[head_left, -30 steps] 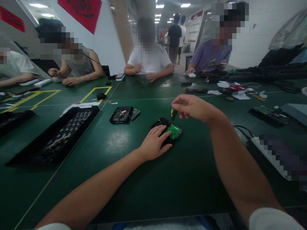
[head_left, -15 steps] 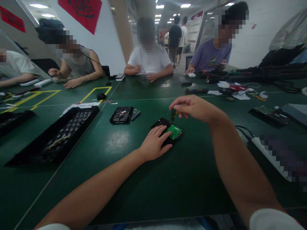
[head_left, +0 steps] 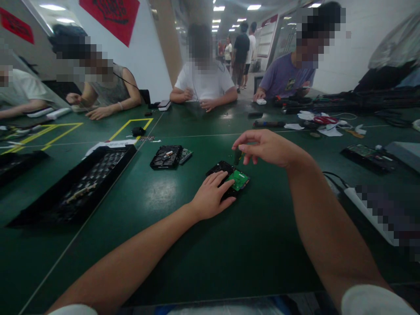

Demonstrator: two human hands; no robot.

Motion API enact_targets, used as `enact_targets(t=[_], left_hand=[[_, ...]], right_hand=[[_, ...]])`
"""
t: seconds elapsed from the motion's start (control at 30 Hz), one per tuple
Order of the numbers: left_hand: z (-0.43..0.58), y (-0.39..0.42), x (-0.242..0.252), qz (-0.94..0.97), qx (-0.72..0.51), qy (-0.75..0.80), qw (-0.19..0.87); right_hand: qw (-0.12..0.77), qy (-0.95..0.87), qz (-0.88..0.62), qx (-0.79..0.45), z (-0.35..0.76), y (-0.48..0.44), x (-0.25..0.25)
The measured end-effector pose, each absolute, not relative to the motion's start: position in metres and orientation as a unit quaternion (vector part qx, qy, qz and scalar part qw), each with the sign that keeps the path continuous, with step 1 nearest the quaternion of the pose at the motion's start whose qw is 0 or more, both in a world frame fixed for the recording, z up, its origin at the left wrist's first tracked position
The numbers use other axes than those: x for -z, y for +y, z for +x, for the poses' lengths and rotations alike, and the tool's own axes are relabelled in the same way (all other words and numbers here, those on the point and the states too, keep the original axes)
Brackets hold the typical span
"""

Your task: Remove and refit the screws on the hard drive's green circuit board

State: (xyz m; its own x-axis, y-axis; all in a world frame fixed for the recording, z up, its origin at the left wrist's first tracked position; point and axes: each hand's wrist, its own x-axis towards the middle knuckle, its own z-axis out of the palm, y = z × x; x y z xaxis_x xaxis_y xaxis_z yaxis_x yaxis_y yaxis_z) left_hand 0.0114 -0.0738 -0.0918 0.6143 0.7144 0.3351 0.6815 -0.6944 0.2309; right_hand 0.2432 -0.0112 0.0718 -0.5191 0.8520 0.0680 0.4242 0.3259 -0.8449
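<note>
A black hard drive (head_left: 219, 168) with a green circuit board (head_left: 240, 179) lies on the table in front of me. My left hand (head_left: 211, 195) rests on it with fingers spread, covering its near left part. Above the drive's far right corner, my right hand (head_left: 260, 148) pinches a small screwdriver (head_left: 238, 157) with a dark and yellow handle. It points down at the drive; its tip is too small to make out. Tiny bright bits lie just beyond the drive.
Left of the drive sit another hard drive (head_left: 166, 156) and a loose circuit board (head_left: 185, 156). A long black tray (head_left: 108, 183) holds small parts. On the right are a further drive (head_left: 367, 158) and a white power strip (head_left: 370, 214). Several people sit across the green table (head_left: 210, 262).
My right hand has shifted very slightly with the screwdriver still in it. My left hand and the hard drive have stayed put.
</note>
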Motion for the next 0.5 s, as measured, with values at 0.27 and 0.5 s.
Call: enact_targets(t=[0.27, 0.5], left_hand=[[0.0114, -0.074, 0.0927, 0.898, -0.208, 0.387, 0.034], [0.0119, -0.0742, 0.0917, 0.898, -0.206, 0.388, 0.036]], right_hand=[[0.264, -0.773, -0.421, -0.394, 0.2439, -0.0099, -0.071], [0.251, -0.768, -0.393, -0.44, 0.2449, -0.0141, -0.0733]])
